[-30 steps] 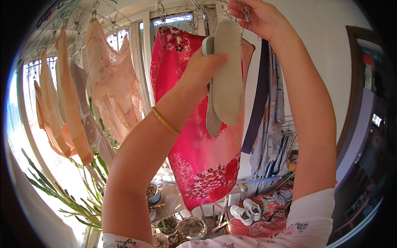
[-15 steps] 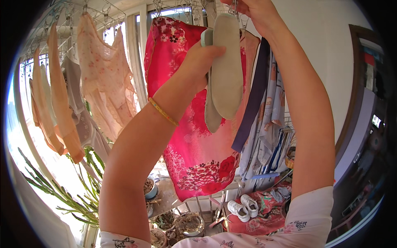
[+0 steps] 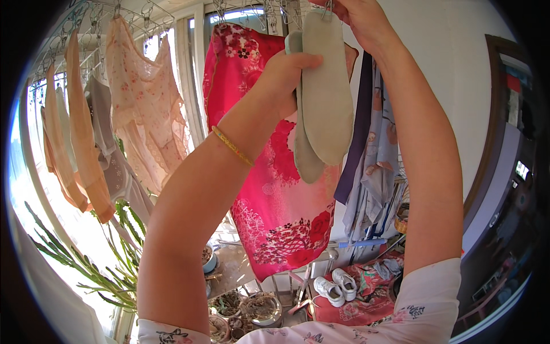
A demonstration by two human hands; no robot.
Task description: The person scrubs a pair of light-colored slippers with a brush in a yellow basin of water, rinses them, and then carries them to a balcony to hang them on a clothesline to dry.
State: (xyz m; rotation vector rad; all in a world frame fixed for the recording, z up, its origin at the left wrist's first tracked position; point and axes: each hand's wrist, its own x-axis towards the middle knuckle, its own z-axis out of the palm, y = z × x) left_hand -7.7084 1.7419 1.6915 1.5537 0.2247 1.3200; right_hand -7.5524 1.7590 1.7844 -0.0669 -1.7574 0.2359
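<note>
A pair of pale beige shoe insoles hangs upright in front of me. My left hand (image 3: pixel 284 77) is closed around them, its thumb across the front insole (image 3: pixel 327 97); the rear insole (image 3: pixel 308 155) shows behind and lower. A metal clip (image 3: pixel 327 7) sits at the front insole's top edge. My right hand (image 3: pixel 361 24) is at that clip, fingers closed on it, with the fingertips partly cut off by the upper frame edge. Directly behind the insoles hangs a red and pink floral cloth (image 3: pixel 275 218).
Peach garments (image 3: pixel 86 172) and a lacy floral top (image 3: pixel 143 97) hang from a wire clip rack at left. A dark strip (image 3: pixel 356 137) and blue patterned cloth (image 3: pixel 375 172) hang at right. Below are potted plants (image 3: pixel 260 309), a cactus (image 3: pixel 69 258) and white sneakers (image 3: pixel 329 290).
The insoles and my left hand have shifted a little right. The hanging red cloth and the dark strip have swung slightly right too. My right hand stays by the clip.
</note>
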